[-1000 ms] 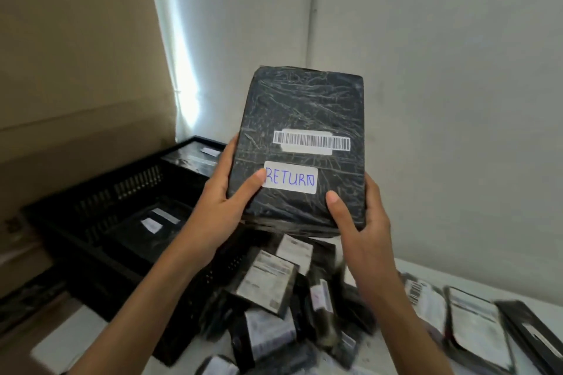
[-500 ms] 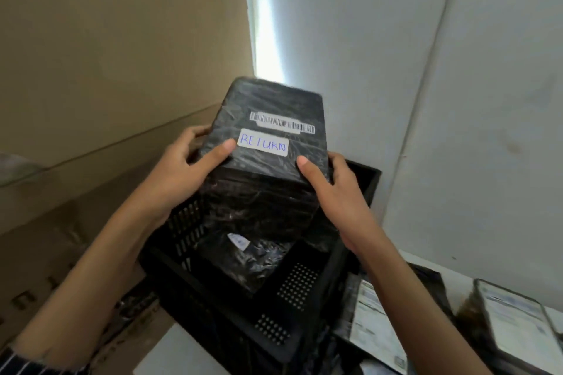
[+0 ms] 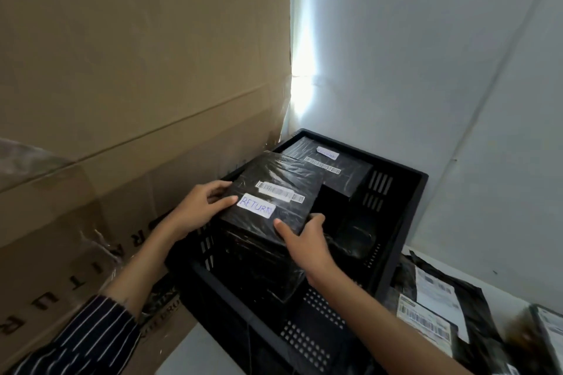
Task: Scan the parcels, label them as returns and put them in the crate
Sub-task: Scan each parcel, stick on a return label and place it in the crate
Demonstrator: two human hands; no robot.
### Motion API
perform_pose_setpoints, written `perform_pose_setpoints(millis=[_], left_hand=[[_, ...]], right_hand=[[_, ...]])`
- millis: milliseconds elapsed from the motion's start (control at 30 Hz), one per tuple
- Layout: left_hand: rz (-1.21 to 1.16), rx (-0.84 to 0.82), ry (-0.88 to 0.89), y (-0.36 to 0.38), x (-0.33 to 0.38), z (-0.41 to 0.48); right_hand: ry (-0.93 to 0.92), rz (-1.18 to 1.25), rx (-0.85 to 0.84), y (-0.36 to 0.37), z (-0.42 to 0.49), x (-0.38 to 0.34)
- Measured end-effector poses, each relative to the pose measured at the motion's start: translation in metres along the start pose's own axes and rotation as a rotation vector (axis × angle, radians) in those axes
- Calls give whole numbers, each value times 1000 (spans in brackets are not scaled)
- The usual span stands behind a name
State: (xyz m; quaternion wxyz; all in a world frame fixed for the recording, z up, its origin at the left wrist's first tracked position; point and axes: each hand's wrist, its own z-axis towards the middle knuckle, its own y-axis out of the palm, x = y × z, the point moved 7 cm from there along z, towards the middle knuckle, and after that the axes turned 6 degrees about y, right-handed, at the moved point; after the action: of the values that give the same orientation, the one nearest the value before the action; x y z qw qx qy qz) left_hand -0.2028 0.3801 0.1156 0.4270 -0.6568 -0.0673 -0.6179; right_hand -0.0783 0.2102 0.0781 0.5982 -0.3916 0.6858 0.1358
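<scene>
A black plastic-wrapped parcel (image 3: 283, 179) with a barcode strip and a white RETURN label lies face up over the near left part of the black crate (image 3: 405, 210). My left hand (image 3: 198, 210) grips its left edge, thumb on top beside the label. At the parcel's near right corner my right hand (image 3: 304, 240) holds on, thumb on top and fingers underneath. Under it sit other black wrapped parcels (image 3: 262, 265). Another labelled parcel (image 3: 338, 170) lies at the crate's far end.
A tall cardboard box (image 3: 122, 100) stands close against the crate's left side. White wall panels rise behind. On the white table to the right lie several black mailer bags with printed shipping labels (image 3: 432, 301).
Both hands have carried the parcel from chest height leftward and down into the crate, tilting it from upright to nearly flat. The view has turned left toward the crate.
</scene>
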Motion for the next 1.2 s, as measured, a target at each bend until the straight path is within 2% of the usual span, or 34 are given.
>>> perform_pose_setpoints(millis=[133,233,333,433,567,700,900,1000,1067,1200], left_hand=[[412,126,223,-11,1,5],[529,-16,370,11,7,-6],[775,-107,453,22,-3,-7],[903,-155,443,17,-11,4],[970,-219,431,10,-15,18],[979,-260,402,6,-15,23],[934,-290,253,12,-1,10],[843,-282,245,23,25,-5],[705,-242,300,35,51,-19],[387,-152,440,70,110,-53]], right_hand=[[-36,-49,-48,13,1,-8],[-81,-144,-178,10,0,-1],[-208,-303,-249,10,2,7],[-299,-321,-257,23,6,2],[-276,-252,-219,43,5,-2],[-192,-237,-202,53,5,3],[-110,-368,-278,30,5,12],[-178,-446,-253,4,-5,6],[-265,-468,-157,-20,-16,-1],[-494,-302,33,-79,-55,-6]])
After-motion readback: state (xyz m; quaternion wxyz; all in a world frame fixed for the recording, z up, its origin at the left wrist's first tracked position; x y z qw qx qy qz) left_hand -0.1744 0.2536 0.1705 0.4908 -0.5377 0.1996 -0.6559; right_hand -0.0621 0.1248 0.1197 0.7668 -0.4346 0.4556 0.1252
